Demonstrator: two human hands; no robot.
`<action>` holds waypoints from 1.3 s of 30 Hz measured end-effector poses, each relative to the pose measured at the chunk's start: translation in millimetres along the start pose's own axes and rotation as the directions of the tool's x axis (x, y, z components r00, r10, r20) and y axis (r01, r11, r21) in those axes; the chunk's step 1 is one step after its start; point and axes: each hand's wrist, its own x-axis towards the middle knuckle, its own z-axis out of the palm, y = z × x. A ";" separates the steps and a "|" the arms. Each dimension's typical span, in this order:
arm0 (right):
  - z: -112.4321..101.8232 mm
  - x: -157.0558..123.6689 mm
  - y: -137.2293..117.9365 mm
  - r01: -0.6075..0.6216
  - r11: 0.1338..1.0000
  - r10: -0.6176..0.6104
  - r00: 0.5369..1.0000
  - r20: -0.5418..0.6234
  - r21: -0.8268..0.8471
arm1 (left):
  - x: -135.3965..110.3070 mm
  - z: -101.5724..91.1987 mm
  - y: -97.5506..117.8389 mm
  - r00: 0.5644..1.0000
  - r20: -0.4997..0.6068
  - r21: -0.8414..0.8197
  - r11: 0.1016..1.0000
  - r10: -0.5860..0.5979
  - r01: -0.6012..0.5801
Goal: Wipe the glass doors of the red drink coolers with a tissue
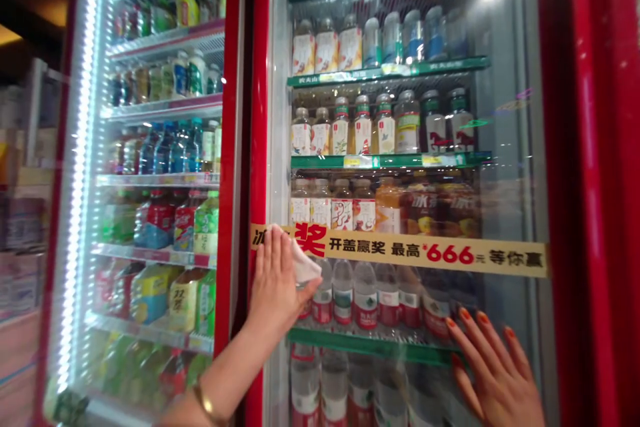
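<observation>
My left hand [276, 280] lies flat against the glass door [505, 113] of a red drinks fridge, near its left frame, pressing a small white cloth [304, 267] onto the glass over a yellow banner sticker [425, 252]. A gold bangle shows on that wrist. My right hand [493, 370] rests on the lower right of the same door, fingers spread and flat, holding nothing. Behind the glass stand rows of bottled drinks [360, 127] on green shelves.
A second lit fridge [165, 167] with bottles on white shelves stands to the left. Between the two runs a red frame post [231, 147]. A wide red frame [595, 180] borders the right side. Stacked boxes show dimly at far left.
</observation>
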 end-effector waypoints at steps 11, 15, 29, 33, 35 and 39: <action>-2.1 -1.4 2.5 0.021 0.999 -0.022 0.999 0.025 0.029 | -74.3 -6.0 15.2 0.961 0.038 0.027 0.961 0.275 -0.276; -3.0 -2.0 2.9 0.017 1.000 -0.017 0.999 0.028 -0.002 | 2.4 0.2 27.5 0.998 0.048 -0.037 0.998 -0.043 0.045; -4.7 -1.5 3.0 0.057 0.996 -0.053 0.997 0.064 -0.071 | -136.5 -7.2 20.4 0.942 0.129 -0.007 0.950 0.310 -0.312; -5.1 1.1 1.1 0.065 0.993 -0.060 0.997 0.048 -0.100 | -53.5 3.1 42.5 0.997 0.073 -0.052 0.998 0.022 -0.019; -5.7 0.5 -0.3 0.069 0.992 -0.063 0.996 0.058 -0.108 | -61.7 13.0 76.7 0.995 0.075 -0.105 0.993 0.067 -0.059; -7.7 -9.0 -2.4 0.041 0.992 -0.032 0.997 0.077 -0.117 | -184.4 29.5 121.3 0.859 0.219 -0.232 0.880 0.463 -0.415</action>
